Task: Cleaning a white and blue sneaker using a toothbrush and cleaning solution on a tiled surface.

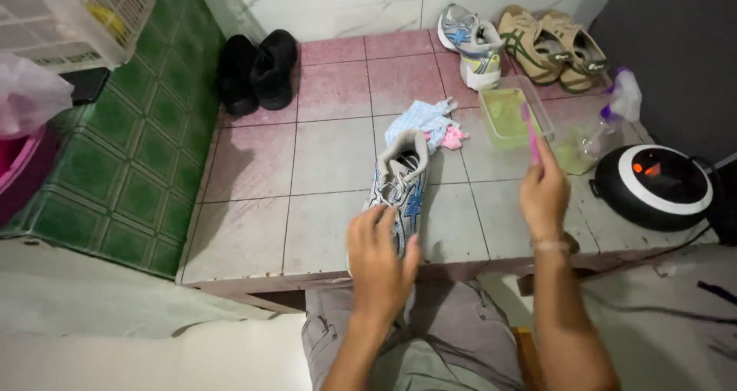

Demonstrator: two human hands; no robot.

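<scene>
Grey trousers (pixel 430 337) fill the bottom centre of the frame, and just above them the left hand (pixel 380 257) lies palm-down on the heel end of a white and blue sneaker (pixel 399 188), fingers curled over it in a steadying grip. That sneaker stands on the tiled ledge (pixel 253 230) in the middle of the frame, its long axis running from the hand up and slightly right, toe pointing away from the person. To its right, the right hand (pixel 543 195) is raised off the ledge, pinching a pink toothbrush (pixel 530 134) upright. Beyond the brush, toward upper right, sit a green tub (pixel 508 115) and a spray bottle (pixel 606 126). So the left hand is on the shoe; the brush hand hovers beside it, apart.
</scene>
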